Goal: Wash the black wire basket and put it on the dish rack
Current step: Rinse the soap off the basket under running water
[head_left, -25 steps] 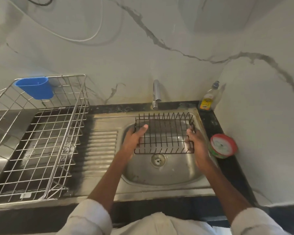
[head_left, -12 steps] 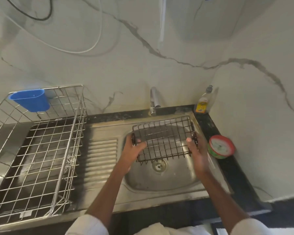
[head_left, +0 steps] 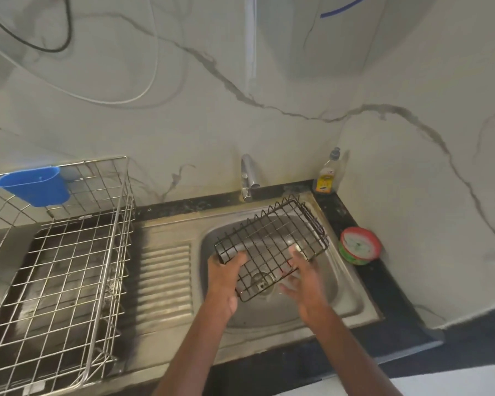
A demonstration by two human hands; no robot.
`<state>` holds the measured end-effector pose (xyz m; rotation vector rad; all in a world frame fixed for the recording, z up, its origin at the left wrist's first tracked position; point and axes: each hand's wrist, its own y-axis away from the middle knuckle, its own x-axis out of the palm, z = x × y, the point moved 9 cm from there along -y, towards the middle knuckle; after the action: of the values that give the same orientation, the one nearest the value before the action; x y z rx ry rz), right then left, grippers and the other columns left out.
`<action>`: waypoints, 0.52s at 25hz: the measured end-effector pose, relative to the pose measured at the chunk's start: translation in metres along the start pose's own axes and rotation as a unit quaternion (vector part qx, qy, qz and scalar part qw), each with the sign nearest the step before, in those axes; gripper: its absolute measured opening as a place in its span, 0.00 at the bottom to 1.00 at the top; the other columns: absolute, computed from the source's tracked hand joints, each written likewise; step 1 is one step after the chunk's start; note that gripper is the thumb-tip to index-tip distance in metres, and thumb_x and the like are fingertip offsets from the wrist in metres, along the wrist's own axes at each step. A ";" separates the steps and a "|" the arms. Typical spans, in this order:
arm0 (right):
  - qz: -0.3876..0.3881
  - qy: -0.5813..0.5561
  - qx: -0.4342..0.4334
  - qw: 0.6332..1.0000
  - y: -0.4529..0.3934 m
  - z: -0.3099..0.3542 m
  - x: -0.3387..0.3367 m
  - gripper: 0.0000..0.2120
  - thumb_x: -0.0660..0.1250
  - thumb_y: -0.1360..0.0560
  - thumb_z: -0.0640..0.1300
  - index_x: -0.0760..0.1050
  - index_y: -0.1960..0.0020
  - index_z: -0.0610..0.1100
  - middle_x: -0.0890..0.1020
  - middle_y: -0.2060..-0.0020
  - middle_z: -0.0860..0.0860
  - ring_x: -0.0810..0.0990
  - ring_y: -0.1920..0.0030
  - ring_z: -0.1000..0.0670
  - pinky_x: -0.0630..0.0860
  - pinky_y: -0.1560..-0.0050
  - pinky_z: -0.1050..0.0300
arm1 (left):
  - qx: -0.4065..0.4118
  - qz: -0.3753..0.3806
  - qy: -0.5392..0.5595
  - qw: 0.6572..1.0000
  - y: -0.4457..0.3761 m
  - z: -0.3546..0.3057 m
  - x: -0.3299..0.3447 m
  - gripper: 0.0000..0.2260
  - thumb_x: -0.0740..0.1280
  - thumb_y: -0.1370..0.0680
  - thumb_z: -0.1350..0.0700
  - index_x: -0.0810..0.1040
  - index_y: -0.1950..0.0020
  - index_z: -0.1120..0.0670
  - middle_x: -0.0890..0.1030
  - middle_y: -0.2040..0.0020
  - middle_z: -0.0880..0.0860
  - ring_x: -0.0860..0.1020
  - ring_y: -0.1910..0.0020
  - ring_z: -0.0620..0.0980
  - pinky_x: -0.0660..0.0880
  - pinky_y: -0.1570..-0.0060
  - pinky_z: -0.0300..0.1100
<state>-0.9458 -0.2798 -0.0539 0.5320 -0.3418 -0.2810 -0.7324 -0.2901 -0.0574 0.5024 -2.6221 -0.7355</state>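
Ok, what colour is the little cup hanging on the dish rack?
Blue. The cup hangs at the back corner of the dish rack, seen clearly in the head view.

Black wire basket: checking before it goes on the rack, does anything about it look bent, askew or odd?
No damage visible. The black wire basket is tilted over the sink, gripped by the left hand only.

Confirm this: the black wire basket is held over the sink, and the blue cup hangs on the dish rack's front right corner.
Not quite. In the head view the black wire basket is over the sink, but the blue cup hangs on the dish rack at its back left corner.
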 end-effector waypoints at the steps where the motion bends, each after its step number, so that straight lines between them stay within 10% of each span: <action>1: 0.010 0.009 0.004 1.000 0.004 -0.001 0.007 0.37 0.74 0.30 0.64 0.66 0.26 0.53 0.76 0.33 0.49 0.78 0.36 0.42 0.79 0.40 0.39 | 0.002 0.003 0.016 1.000 0.008 0.003 0.009 0.31 0.79 0.26 0.55 0.69 0.27 0.51 0.80 0.36 0.54 0.80 0.40 0.55 0.75 0.35 0.62; 5: 0.001 -0.005 -0.021 1.000 -0.002 0.020 -0.001 0.47 0.77 0.39 0.69 0.65 0.25 0.56 0.79 0.36 0.47 0.81 0.39 0.41 0.83 0.52 0.43 | 0.027 0.026 0.012 0.999 0.045 0.014 0.034 0.36 0.80 0.24 0.52 0.63 0.23 0.49 0.75 0.34 0.48 0.77 0.34 0.57 0.73 0.30 0.69; 9: -0.005 -0.026 -0.070 0.997 -0.008 0.061 -0.028 0.19 0.70 0.24 0.56 0.75 0.38 0.48 0.83 0.47 0.46 0.85 0.48 0.42 0.82 0.54 0.45 | 0.148 0.040 -0.085 0.985 0.064 -0.026 0.019 0.42 0.77 0.28 0.32 0.62 0.19 0.39 0.69 0.22 0.47 0.72 0.24 0.57 0.69 0.25 0.65; 13: 0.026 0.012 -0.128 0.991 -0.006 0.081 -0.035 0.25 0.72 0.28 0.56 0.73 0.35 0.49 0.82 0.49 0.46 0.85 0.54 0.45 0.82 0.58 0.48 | 0.208 0.106 -0.232 0.944 0.055 -0.088 0.053 0.29 0.65 0.17 0.37 0.66 0.18 0.46 0.70 0.23 0.42 0.70 0.24 0.45 0.66 0.26 0.43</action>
<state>-1.0099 -0.3085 -0.0006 0.2744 -0.2900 -0.2637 -0.7533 -0.3054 0.0563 0.1552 -3.2306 -0.2426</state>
